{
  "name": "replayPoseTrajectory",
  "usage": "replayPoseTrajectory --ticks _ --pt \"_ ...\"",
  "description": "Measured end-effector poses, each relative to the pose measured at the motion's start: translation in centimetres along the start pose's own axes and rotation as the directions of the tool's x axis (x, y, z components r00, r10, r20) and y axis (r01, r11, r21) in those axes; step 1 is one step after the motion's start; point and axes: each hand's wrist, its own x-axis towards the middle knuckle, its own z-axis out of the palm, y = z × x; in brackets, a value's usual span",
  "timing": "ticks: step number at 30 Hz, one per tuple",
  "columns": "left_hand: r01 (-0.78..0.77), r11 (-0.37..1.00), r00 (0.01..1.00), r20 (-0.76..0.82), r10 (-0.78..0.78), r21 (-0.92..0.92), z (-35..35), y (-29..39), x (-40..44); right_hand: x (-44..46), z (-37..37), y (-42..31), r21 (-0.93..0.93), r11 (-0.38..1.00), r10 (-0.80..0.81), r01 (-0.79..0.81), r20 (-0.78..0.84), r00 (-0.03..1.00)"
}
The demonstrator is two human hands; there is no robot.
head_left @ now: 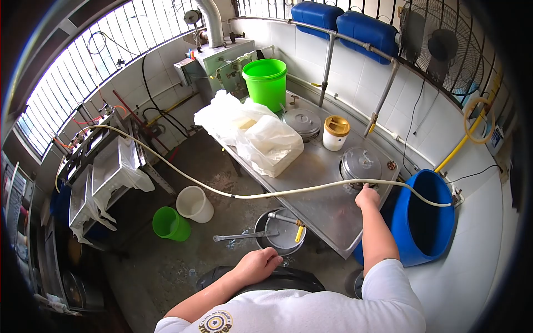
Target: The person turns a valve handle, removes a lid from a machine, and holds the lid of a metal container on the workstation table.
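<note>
My right hand reaches forward to the near edge of a round metal lid set in the steel counter. Its fingers are closed right beside a long cream hose that crosses over the lid. Whether they pinch the hose or something at the lid's edge cannot be made out. Close to my body, my left hand is loosely closed, with nothing visible in it. Beyond it, a metal pan stands low beside the counter, with a long flat metal tool across its rim. A yellow-handled valve hangs over the pan.
The steel counter carries a white plastic bag, a green bucket, a gold-lidded tub and another metal lid. A blue barrel stands at right. White and green buckets sit on the floor.
</note>
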Motion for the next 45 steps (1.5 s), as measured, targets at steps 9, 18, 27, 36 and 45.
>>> replayPoseTrajectory --ticks 9,18,27,36,45 --pt "0.013 1.0 1.0 0.026 -0.013 -0.002 0.0 -0.2 0.0 -0.1 0.0 0.3 0.04 0.999 -0.026 0.027 -0.026 0.999" --pt "0.001 1.0 1.0 -0.031 -0.002 -0.025 0.9 -1.0 0.2 0.2 0.8 0.5 0.171 0.985 0.014 0.003 -0.095 0.995" --pt "-0.024 0.999 1.0 -0.017 0.023 -0.049 0.7 0.0 0.1 -0.1 0.0 0.4 0.055 0.998 -0.008 0.01 -0.023 1.0" --pt "0.04 0.998 0.999 0.0 -0.04 -0.046 0.8 0.7 0.1 -0.1 0.0 0.5 0.062 0.998 -0.014 0.015 -0.031 0.999" --pt "0.052 0.998 0.999 0.014 -0.051 -0.034 0.9 0.6 0.3 -0.2 0.0 0.6 0.067 0.997 -0.024 0.026 -0.023 0.999"
